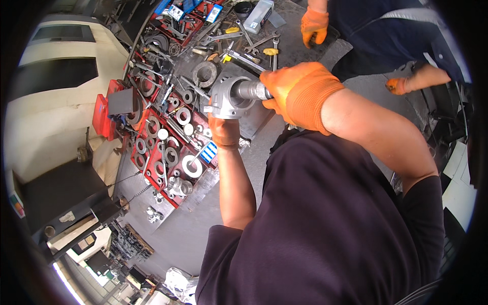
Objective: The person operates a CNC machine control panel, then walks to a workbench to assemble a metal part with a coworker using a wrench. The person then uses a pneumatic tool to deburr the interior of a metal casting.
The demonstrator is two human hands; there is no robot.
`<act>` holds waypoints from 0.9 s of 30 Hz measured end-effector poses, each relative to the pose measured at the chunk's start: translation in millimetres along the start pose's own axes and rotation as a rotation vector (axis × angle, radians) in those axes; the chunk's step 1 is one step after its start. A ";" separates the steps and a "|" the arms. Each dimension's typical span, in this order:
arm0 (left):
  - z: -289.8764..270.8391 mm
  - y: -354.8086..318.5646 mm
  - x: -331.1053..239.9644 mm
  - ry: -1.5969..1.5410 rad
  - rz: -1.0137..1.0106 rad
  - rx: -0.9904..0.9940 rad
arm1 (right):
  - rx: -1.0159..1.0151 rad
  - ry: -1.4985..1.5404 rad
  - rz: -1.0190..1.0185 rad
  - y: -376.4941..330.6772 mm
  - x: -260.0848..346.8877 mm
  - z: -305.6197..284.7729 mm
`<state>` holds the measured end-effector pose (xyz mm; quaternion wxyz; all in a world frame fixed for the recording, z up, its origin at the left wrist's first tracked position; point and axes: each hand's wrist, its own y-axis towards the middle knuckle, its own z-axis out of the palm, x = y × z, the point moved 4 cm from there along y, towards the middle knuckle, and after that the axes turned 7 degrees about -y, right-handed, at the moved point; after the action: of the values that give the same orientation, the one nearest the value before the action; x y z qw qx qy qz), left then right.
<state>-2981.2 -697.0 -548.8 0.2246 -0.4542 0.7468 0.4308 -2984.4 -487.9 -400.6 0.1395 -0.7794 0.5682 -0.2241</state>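
A silver metal housing (220, 99) with a wide round opening is held up over the workbench. My left hand (224, 134), in an orange glove, grips it from below, and the housing hides most of those fingers. In my right hand (301, 92), also gloved in orange, is a stepped metal cylinder (249, 90). The cylinder's far end reaches into the opening of the housing; how deep it sits I cannot tell. Behind the housing, a thick steel ring (205, 74) lies on the bench.
Red trays (175, 203) hold several metal rings and gauges at the left. Several wrenches (262, 42) and a clear plastic box (258, 16) lie on the far bench. Another person's gloved hand (314, 26) is at the far right of it. A cream machine (51, 101) stands left.
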 end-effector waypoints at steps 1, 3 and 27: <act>-2.0 -1.9 4.2 0.050 0.013 0.003 | -0.029 0.023 -0.001 -1.4 -1.4 2.6; -4.0 -12.8 20.6 -0.158 -0.123 -0.033 | 0.010 0.129 -0.038 -4.1 0.0 6.1; 55.4 -129.2 120.2 -0.629 -1.371 -0.516 | 0.063 2.026 -0.284 -176.8 -107.6 183.0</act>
<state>-2930.1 -736.3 -722.1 0.5276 -0.7072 0.0794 0.4639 -2773.3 -336.9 -495.2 -0.4137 -0.2799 0.3153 -0.8069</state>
